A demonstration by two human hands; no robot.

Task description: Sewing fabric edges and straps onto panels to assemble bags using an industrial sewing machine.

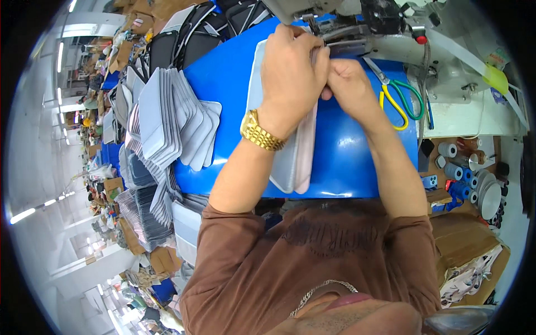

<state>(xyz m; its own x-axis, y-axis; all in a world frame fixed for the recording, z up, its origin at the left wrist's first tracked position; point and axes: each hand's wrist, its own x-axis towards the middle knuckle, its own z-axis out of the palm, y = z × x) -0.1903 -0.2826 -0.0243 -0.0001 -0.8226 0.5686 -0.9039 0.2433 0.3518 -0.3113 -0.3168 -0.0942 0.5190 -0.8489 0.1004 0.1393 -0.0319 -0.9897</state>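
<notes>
A folded fabric panel (283, 162), pale grey with a pinkish strip along its right side, lies lengthwise on the blue tabletop (346, 162). My left hand (293, 75), with a gold watch on its wrist, rests over the panel's far end, fingers bent and closed on it near the sewing machine's (349, 42) working parts. Beside it, at the panel's right edge, my right hand (354, 89) is closed with curled fingers; what its fingertips pinch is hidden. Just right of that hand lie scissors (399, 100) with a green and a yellow handle.
Stacked grey panels (167, 120) fan out on the table's left. Black padded pieces (192, 42) lie at the far left. Thread spools (455, 173) and a cardboard box (469, 240) stand at the right. The machine body (458, 67) borders the far right.
</notes>
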